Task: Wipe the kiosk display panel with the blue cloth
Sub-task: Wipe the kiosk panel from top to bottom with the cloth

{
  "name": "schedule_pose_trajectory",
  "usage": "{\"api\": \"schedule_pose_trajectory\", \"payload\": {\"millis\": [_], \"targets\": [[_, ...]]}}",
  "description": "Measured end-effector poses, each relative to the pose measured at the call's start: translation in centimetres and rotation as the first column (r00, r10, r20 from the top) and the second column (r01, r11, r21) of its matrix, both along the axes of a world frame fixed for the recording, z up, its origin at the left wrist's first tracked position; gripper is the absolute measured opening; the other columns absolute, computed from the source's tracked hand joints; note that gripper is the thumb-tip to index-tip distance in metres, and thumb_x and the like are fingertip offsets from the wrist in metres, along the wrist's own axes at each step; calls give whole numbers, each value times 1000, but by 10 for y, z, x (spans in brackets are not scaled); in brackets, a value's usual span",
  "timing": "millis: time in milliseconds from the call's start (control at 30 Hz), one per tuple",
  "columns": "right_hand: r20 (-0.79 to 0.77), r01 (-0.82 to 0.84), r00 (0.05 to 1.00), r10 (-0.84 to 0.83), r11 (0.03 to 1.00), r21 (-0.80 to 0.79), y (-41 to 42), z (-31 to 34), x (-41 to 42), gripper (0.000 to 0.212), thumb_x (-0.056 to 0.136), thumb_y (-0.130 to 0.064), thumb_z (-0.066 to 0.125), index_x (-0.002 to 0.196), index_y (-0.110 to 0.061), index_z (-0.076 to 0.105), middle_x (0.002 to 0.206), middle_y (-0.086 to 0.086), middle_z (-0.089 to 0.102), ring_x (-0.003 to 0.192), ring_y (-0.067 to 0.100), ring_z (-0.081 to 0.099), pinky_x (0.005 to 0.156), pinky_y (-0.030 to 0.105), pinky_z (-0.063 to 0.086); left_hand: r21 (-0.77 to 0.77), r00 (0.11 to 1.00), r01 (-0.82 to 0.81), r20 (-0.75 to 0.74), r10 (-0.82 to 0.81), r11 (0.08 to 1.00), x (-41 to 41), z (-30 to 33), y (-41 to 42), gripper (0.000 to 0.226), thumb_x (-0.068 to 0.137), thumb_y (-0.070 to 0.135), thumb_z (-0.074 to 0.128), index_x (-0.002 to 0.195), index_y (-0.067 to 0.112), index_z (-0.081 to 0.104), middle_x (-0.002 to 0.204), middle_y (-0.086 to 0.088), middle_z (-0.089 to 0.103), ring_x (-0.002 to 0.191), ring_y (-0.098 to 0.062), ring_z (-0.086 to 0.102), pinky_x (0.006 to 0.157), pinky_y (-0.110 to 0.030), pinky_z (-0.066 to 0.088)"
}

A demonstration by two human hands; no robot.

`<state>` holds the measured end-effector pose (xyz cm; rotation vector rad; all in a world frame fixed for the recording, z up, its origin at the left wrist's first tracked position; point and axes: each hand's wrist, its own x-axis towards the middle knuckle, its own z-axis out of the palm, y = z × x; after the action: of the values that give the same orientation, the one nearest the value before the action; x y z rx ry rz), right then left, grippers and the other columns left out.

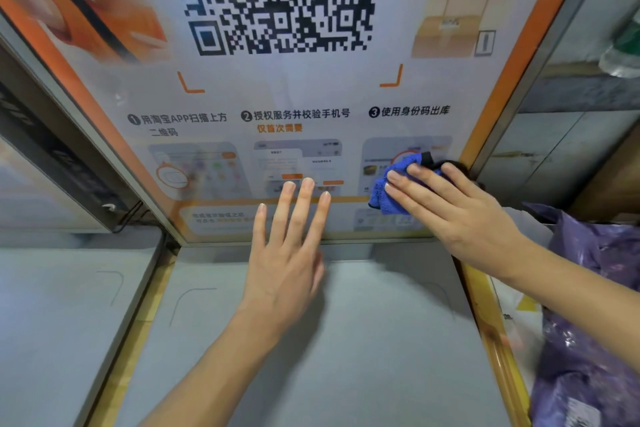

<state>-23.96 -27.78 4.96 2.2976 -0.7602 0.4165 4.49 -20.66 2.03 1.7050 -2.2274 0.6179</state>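
Starting left: left hand (291, 246) has fingers straight and spread, tips over the lower part of the kiosk display panel (311, 90). Right hand (460, 215), fingers straight, presses the bunched blue cloth (389, 192) against the panel's lower-right corner. Purple plastic bag (595, 305) far right, beside the kiosk; contents can't be made out.

The blue cloth (398, 184), bunched and fuzzy, lies pressed flat under my right hand (450, 204) against the lower right corner of the upright, orange-bordered kiosk display panel (311, 97) with its large QR code and numbered instructions.
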Motion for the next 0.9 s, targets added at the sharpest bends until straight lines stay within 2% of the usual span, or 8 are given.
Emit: {"api": "schedule_pose_trajectory", "payload": {"millis": [67, 233, 400, 467, 600, 667, 800, 900], "targets": [[-28, -13, 1000, 13, 1000, 12, 1, -8, -3, 55, 103, 8, 16, 156, -7, 26, 165, 7, 19, 151, 26, 18, 124, 43, 12, 1, 1000, -19, -8, 19, 1000, -3, -1, -1, 96, 77, 28, 71, 157, 14, 21, 166, -12, -6, 153, -32, 2, 116, -59, 24], [-238, -92, 963, 125, 985, 145, 5, -23, -19, 56, 99, 11, 19, 152, -5, 32, 160, 9, 26, 145, 27, 31, 118, 44, 27, 2, 1000, -6, -22, 6, 1000, -13, -5, 4, 96, 77, 28, 70, 157, 14, 21, 166, -12, -4, 153, -32, 3, 116, -59, 24], [-76, -15, 997, 18, 999, 40, -3, -8, -27, 55, 104, 6, 17, 157, -6, 22, 166, 8, 16, 152, 27, 15, 124, 43, 7, 24, 999, 44, 12, -44, 999, -30, -9, 3, 91, 79, 26, 67, 157, 14, 22, 166, -12, 1, 153, -31, 6, 115, -58, 26], [-51, -13, 999, 15, 999, 33, -4, -11, -28, 57, 103, 8, 19, 157, -6, 21, 166, 8, 14, 153, 28, 13, 125, 44, 7, 28, 999, 28, 25, -29, 999, -33, -10, 1, 91, 79, 26, 67, 157, 13, 22, 165, -12, 2, 153, -32, 6, 116, -58, 25], [-235, -76, 967, 102, 990, 114, 2, -34, -33, 62, 94, 11, 32, 154, -5, 28, 163, 10, 20, 150, 28, 21, 123, 44, 19, 23, 1000, 9, 16, -9, 1000, -35, -14, 1, 95, 77, 25, 68, 158, 12, 19, 166, -13, 1, 153, -32, 4, 116, -59, 22], [-264, -87, 957, 120, 987, 134, 4, -37, -36, 66, 89, 12, 39, 153, -5, 31, 161, 10, 23, 148, 27, 25, 121, 43, 23, 24, 1000, 15, 10, -15, 1000, -37, -18, 3, 96, 77, 26, 68, 158, 13, 17, 166, -12, -1, 153, -32, 3, 116, -59, 22], [-132, -28, 991, 36, 998, 63, 0, -30, -41, 62, 98, 10, 24, 157, -6, 19, 166, 9, 12, 153, 28, 12, 125, 44, 6, 54, 999, 18, 32, -20, 998, -39, -29, 8, 99, 76, 28, 71, 158, 13, 18, 166, -11, -2, 153, -31, 4, 117, -58, 19], [-91, -19, 996, 25, 998, 66, -2, -36, -42, 61, 100, 12, 21, 158, -6, 18, 167, 9, 10, 153, 29, 10, 125, 44, 3, 76, 999, -5, 48, 1, 997, -40, -33, 8, 98, 76, 28, 71, 158, 13, 18, 166, -12, 0, 153, -31, 5, 117, -58, 19]]}}
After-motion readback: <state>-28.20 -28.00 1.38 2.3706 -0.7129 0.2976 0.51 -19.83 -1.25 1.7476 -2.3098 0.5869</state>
